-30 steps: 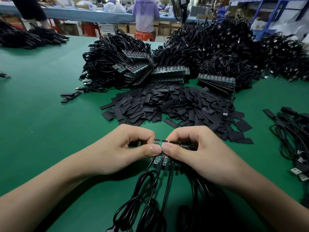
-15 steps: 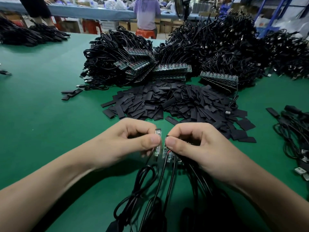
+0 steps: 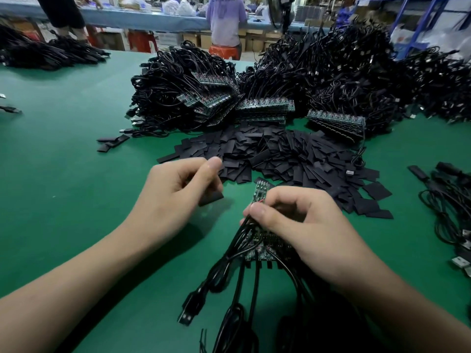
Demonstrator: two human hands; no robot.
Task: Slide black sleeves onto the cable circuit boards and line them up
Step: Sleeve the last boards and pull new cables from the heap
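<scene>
While apart, left hand (image 3: 173,197), right hand (image 3: 300,225).

No text, label, brand or number could be read. Faint dark lettering was seen across the back of a purple shirt (image 3: 225,14) at the far bench (image 3: 142,19), but it was too blurred to be made out. Any print on the circuit board (image 3: 260,192) pinched by the right hand (image 3: 300,225) was too small to be told.
</scene>
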